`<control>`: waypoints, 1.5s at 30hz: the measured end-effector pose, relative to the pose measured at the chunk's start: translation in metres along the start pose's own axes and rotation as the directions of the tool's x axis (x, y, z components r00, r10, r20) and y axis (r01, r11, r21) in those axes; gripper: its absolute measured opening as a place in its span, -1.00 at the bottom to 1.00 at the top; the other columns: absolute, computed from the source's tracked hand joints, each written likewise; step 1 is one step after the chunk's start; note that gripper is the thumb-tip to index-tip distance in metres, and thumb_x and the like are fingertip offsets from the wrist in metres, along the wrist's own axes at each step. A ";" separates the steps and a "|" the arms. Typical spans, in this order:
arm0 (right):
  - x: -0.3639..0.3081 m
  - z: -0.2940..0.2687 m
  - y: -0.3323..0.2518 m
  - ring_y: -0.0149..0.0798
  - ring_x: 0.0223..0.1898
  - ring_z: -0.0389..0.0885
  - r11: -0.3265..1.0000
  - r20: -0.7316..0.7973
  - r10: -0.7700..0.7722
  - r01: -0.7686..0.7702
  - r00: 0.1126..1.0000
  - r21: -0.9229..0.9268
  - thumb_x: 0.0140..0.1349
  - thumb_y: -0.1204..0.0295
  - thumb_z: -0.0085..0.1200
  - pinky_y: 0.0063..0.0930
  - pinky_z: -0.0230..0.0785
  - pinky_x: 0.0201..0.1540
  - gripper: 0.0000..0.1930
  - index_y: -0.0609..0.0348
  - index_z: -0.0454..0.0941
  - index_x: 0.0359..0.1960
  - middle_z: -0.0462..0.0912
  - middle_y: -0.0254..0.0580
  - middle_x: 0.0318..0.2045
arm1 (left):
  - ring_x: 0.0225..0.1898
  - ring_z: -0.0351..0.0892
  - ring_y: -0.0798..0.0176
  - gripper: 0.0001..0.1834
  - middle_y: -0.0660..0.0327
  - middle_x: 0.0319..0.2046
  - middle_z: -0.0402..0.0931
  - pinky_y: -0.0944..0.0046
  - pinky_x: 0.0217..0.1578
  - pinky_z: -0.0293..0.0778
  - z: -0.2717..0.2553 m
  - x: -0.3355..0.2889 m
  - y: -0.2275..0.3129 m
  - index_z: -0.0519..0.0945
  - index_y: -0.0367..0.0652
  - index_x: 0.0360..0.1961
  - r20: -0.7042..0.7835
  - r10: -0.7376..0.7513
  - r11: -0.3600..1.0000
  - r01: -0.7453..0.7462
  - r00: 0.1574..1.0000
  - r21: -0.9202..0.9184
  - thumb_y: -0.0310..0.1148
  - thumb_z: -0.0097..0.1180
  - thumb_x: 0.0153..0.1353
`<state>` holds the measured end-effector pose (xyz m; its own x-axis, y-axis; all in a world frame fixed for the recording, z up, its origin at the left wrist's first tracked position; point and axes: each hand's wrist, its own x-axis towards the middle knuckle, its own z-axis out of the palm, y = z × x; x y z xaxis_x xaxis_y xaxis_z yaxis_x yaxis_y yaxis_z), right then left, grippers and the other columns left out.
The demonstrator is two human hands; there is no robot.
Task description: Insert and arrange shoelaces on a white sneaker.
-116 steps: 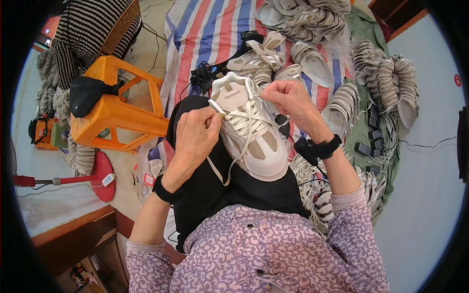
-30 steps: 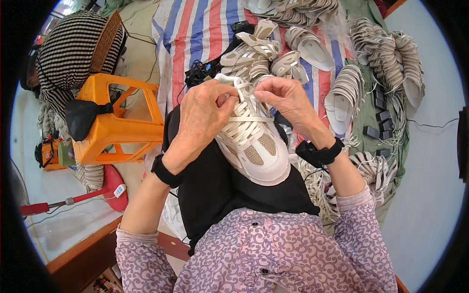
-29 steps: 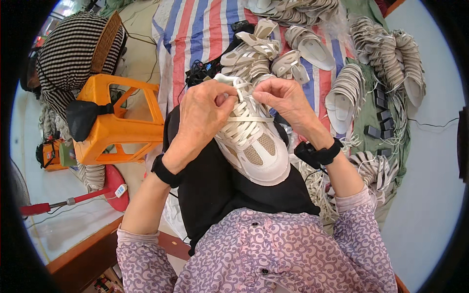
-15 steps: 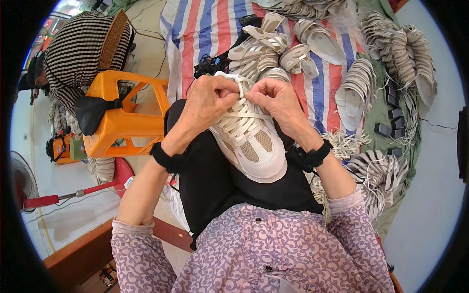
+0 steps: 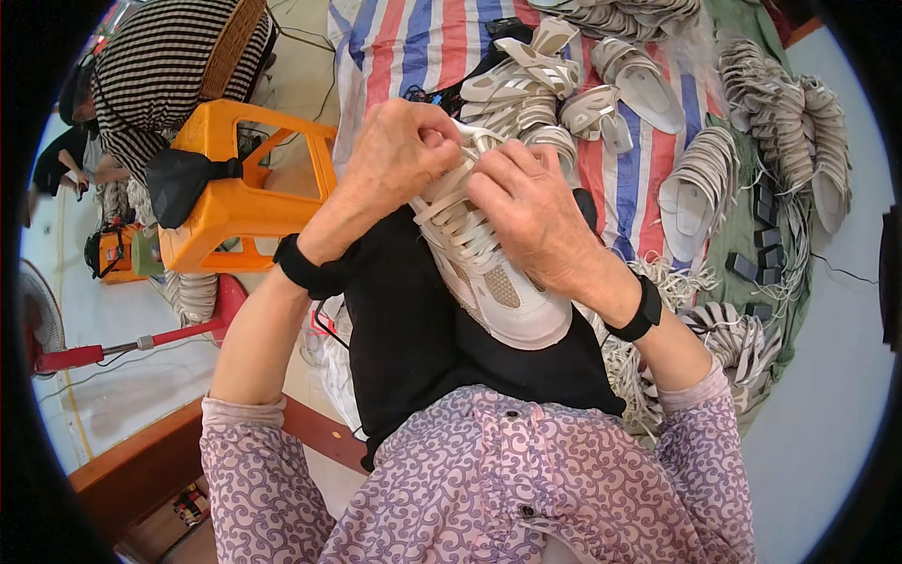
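Observation:
A white and beige sneaker (image 5: pixel 531 318) lies on my black-clad lap, toe toward me, with cream shoelaces (image 5: pixel 467 237) criss-crossed up its front. My left hand (image 5: pixel 402 148) is closed at the left of the shoe's upper end, thumb and fingers pinched on the lace there. Over the upper right of the lacing, my right hand (image 5: pixel 536 216) has its fingers curled and closed on the lace, knuckles up. Its fingertips are partly hidden. Both hands cover parts of the shoe's collar and tongue.
Beyond my knees, a striped sheet (image 5: pixel 395 56) carries piled shoe uppers (image 5: pixel 526 85). Stacked uppers (image 5: pixel 700 193) and black blocks (image 5: pixel 766 254) lie to the right. An orange stool (image 5: pixel 211 211) with a black pouch (image 5: pixel 183 188) stands left, near a red-stemmed fan (image 5: pixel 141 343). Another person is far left.
My hands have moved apart from their pinch at the top lace. The right hand has turned knuckles up and come down over the lacing; the left has risen slightly. The view has shifted.

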<state>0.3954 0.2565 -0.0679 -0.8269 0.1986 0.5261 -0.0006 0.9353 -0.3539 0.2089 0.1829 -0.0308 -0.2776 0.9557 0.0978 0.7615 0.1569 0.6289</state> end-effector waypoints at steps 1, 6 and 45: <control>0.001 0.000 -0.001 -0.12 -0.13 0.46 0.999 0.014 0.027 -0.028 1.000 0.044 0.08 0.58 0.18 -0.24 0.24 -0.08 -0.82 0.15 0.50 -0.28 0.51 -0.24 -0.25 | -0.60 0.28 0.52 -0.83 0.37 -0.71 0.35 0.41 -0.58 0.24 -0.004 -0.003 -0.002 0.67 -0.34 -0.40 -0.005 -0.005 1.000 0.005 1.000 -0.003 -0.42 0.19 0.05; 0.013 -0.006 0.009 -0.16 -0.28 0.52 0.940 0.016 0.102 -0.102 0.995 0.325 0.14 0.63 0.11 -0.31 0.32 -0.15 -0.89 0.24 0.50 -0.30 0.54 -0.21 -0.39 | -0.63 0.22 0.50 -0.86 0.35 -0.73 0.28 0.39 -0.59 0.20 -0.015 -0.020 -0.011 0.65 -0.35 -0.42 -0.076 -0.077 0.997 0.076 0.994 -0.019 -0.47 0.16 0.05; 0.049 -0.023 0.004 -0.21 -0.33 0.53 0.914 0.326 -0.200 0.296 0.924 -0.278 -0.03 0.56 0.18 -0.24 0.23 -0.16 -0.80 0.07 0.52 -0.32 0.49 -0.30 -0.54 | -0.21 0.64 0.41 -0.83 0.24 -0.28 0.63 0.50 -0.28 0.55 -0.182 -0.122 -0.182 0.62 -0.35 -0.17 -0.349 -0.685 0.409 -0.058 0.639 -0.911 -0.47 0.23 0.27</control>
<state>0.3679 0.2767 -0.0259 -0.9473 -0.0995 0.3045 -0.0892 0.9949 0.0476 -0.0019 -0.0075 -0.0167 -0.9036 0.4168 -0.0993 -0.2056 -0.2184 0.9540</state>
